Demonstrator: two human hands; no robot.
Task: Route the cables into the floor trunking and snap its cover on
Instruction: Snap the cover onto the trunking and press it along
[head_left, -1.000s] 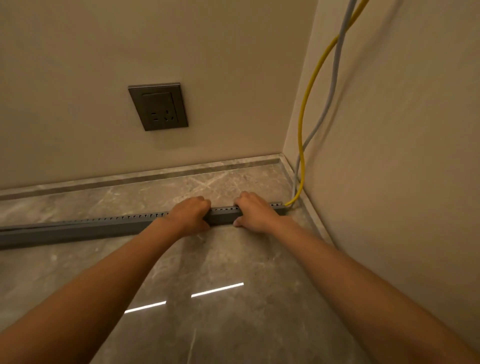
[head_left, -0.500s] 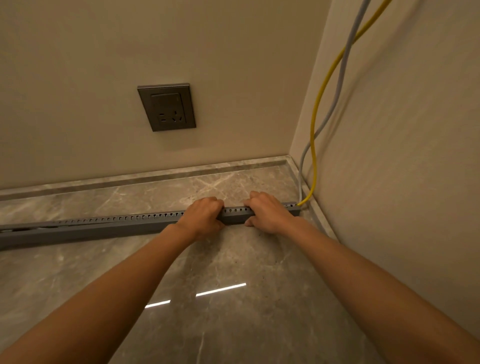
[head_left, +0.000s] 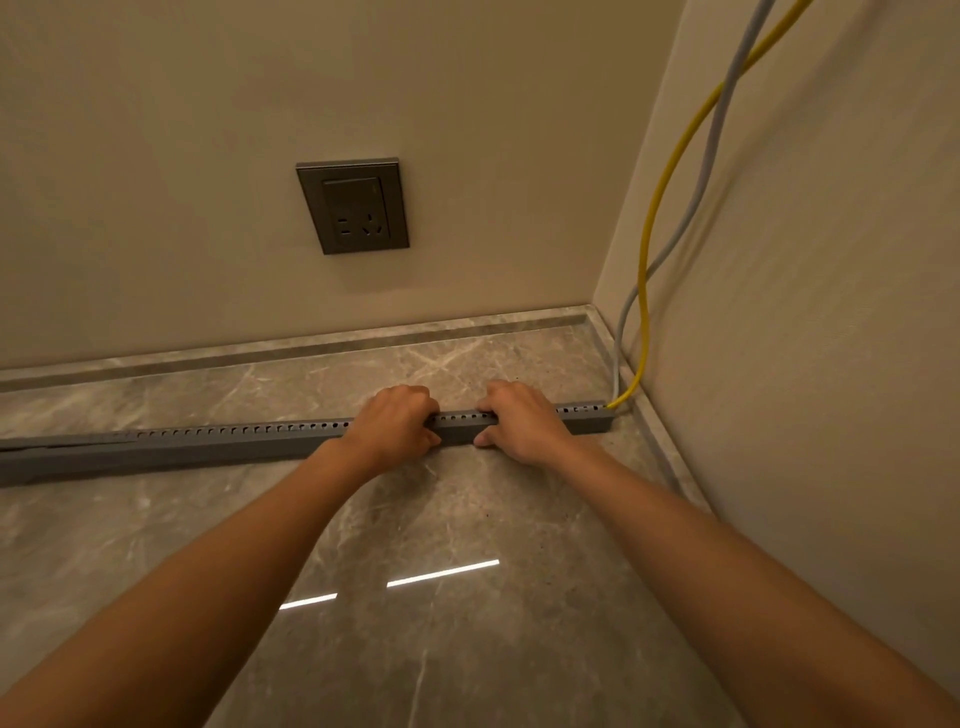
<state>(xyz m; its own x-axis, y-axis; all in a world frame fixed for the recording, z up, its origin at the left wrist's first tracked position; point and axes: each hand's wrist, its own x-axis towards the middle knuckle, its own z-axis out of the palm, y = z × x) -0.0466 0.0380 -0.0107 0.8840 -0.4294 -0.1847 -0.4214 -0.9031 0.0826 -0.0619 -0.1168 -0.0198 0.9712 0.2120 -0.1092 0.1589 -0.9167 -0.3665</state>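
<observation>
The head view looks down at a grey trunking (head_left: 234, 447) that lies on the marble floor (head_left: 467, 649) and runs from the left edge up to the side wall (head_left: 831, 312). Its top edge shows a row of small holes. Near the trunking's right end, the left hand (head_left: 395, 423) is curled over the top of it, fingers bent down on the far side and thumb on the near side, so it grips the trunking. Just beside it, nearer to the right end, the right hand (head_left: 519, 421) is closed over the trunking in the same way. A short piece of the trunking shows between the two hands. At the right end of the trunking, a yellow cable (head_left: 647, 291) and a grey cable (head_left: 621, 332) come down along the side wall and enter it. Above the trunking, on the back wall, there is a dark socket (head_left: 353, 206).
</observation>
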